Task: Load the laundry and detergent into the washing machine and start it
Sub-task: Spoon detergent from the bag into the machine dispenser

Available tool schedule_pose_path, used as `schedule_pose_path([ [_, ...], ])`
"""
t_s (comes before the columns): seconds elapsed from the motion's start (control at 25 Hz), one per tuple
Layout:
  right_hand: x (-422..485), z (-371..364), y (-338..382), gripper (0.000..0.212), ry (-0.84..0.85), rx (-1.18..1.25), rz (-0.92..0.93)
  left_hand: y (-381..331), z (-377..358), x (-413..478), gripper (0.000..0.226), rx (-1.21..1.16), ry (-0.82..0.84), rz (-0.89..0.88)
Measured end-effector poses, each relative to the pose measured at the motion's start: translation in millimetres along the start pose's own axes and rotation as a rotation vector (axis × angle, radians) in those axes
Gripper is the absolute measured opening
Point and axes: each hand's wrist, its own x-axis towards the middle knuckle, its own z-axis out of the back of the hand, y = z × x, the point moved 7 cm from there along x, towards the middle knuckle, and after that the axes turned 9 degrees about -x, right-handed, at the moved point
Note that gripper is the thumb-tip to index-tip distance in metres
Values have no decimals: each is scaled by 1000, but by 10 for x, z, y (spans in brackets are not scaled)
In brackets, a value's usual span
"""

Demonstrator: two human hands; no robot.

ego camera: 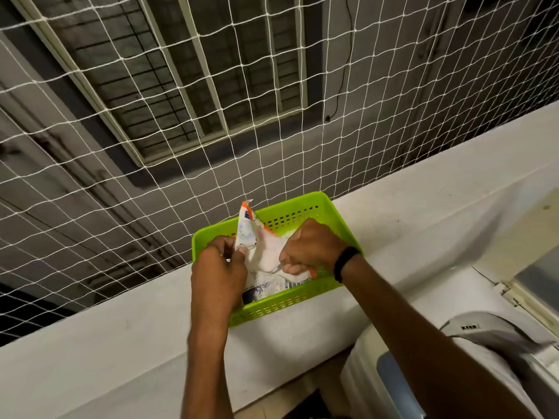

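Both forearms reach forward and up from the bottom of the view to a green perforated basket (329,213) that sits on a pale ledge (121,334) just in front of a white net (181,116). The left hand (219,273) is curled at the basket's near left corner, back of the hand toward the camera, its fingers pinching the left edge of a white detergent packet (249,234) with orange trim. The right hand (311,246), with a black band (344,263) on its wrist, is bent down over the basket's middle, fingers closed around the packet's crumpled lower part. The packet stands partly inside the basket, its torn top corner poking above the far rim. What the right fingers press beneath the packet cannot be made out. At the lower right, below the ledge, lies the white washing machine (472,352), its grey top partly in view and well apart from both hands.
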Motion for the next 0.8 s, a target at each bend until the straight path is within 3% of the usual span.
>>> schedule_pose_path([
  [0.12,-25,-66,-24,27,110,124,-21,-16,-4,7,9,-3,2,-9],
  [0.2,4,-68,-76,46,136,211,-20,-7,26,21,9,-14,-12,11],
  [0.24,-7,-43,-82,48,114,280,-16,1,38,27,10,-20,-14,19],
  [0.32,-33,32,-82,24,28,460,-24,25,48,35,14,-27,-9,27],
  [0.4,-109,149,-70,20,-63,543,-24,43,48,25,16,-31,-5,29],
  [0.52,-200,304,-101,29,-144,536,-3,28,53,-3,10,-41,-8,29],
  [0.8,-357,511,-260,19,-296,543,-5,-73,57,-46,14,-143,-37,-16],
])
